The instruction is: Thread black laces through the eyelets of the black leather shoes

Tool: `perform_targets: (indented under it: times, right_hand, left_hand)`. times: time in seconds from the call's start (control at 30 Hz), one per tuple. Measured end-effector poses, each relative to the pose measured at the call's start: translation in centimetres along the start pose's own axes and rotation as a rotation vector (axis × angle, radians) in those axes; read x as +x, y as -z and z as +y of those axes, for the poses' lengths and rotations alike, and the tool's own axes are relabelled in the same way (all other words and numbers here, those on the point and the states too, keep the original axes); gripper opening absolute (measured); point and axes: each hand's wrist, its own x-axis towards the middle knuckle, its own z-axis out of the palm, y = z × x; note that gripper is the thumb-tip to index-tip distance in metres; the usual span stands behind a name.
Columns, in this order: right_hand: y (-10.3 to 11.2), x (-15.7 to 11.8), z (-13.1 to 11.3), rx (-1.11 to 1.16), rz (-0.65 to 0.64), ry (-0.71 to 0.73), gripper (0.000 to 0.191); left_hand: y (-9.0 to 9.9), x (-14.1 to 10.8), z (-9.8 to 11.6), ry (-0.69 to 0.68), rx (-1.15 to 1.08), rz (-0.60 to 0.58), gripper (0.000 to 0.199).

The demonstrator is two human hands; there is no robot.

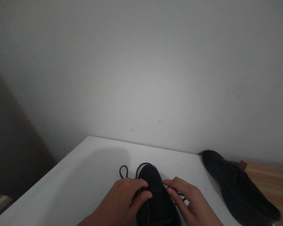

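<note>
A black shoe (155, 204) lies on the white table (91, 163) at the bottom centre, its rounded toe toward the wall. Black laces (124, 172) loop out on both sides of it. My left hand (126, 197) is at the shoe's left side, thumb and index finger bent over its upper; what they pinch, if anything, is too dark to tell. At the right side, my right hand (191, 199) has its fingertips close together against the shoe's edge, with a bit of lace beside them. Whether lace is between those fingers is unclear.
A second black shoe (238, 188) rests at the right of the table, beside a wood-grained item (269, 179). A pale wall (155, 78) rises behind the table's back edge. Something pale-edged (1, 204) shows at the lower left.
</note>
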Motion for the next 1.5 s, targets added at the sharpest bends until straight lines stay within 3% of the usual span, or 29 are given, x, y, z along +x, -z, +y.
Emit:
perform_targets:
  times: [0.1,0.2,0.33,0.47,0.57,0.63,0.73,0.8,0.9,0.97,1.23,1.37,1.43,1.5]
  right_hand:
    - [1.1,1.0,-2.3,-0.241,-0.155,-0.056,0.026]
    - [1.4,2.5,-3.9,-0.501,-0.297,-0.075,0.022]
    - [0.9,4.0,-4.6,-0.724,-0.391,-0.026,0.025]
    - [0.6,4.2,-4.7,-0.781,-0.373,-0.004,0.026]
    - [0.7,3.8,-4.4,-0.705,-0.296,0.003,0.025]
    - [0.8,3.5,-4.3,-0.6,-0.175,0.019,0.022]
    - [0.8,3.4,-4.1,-0.258,-0.006,0.006,0.012]
    - [0.7,3.3,-4.1,0.074,0.036,-0.036,0.007]
    - [0.4,3.3,-4.1,0.497,0.093,-0.093,0.012]
    - [0.1,3.3,-4.1,0.618,0.144,-0.111,0.019]
    - [-0.9,3.5,-3.6,0.446,0.255,-0.08,0.016]
    - [-1.4,3.6,-3.1,0.367,0.294,-0.057,0.014]
    - [-1.6,3.5,-3.0,0.336,0.298,-0.037,0.011]
    - [-1.7,3.4,-3.0,0.31,0.3,-0.008,0.009]
  left_hand:
    - [2.0,1.6,2.6,0.032,0.181,-0.183,0.034]
    - [3.4,3.5,4.2,-0.021,0.334,-0.318,0.025]
    - [4.0,5.3,4.2,-0.119,0.362,-0.427,0.008]
    - [3.8,5.9,3.6,-0.185,0.382,-0.49,0.005]
    - [3.4,5.8,3.3,-0.178,0.377,-0.45,0.005]
    - [3.1,5.6,3.1,-0.182,0.316,-0.322,0.004]
    - [2.8,5.5,3.0,-0.161,0.099,-0.051,0.004]
    - [2.9,5.6,3.0,-0.122,-0.069,0.058,0.005]
    - [3.0,5.7,3.0,-0.069,-0.268,0.089,0.007]
    - [2.9,5.8,2.8,-0.039,-0.385,0.08,0.01]
    - [2.0,5.3,2.4,0.103,-0.761,0.02,0.013]
    - [1.7,5.8,0.8,0.147,-0.922,0.021,0.01]
    - [1.4,6.3,-1.1,0.161,-0.81,0.009,0.009]
    - [0.8,6.7,-3.4,0.143,-0.521,-0.04,0.008]
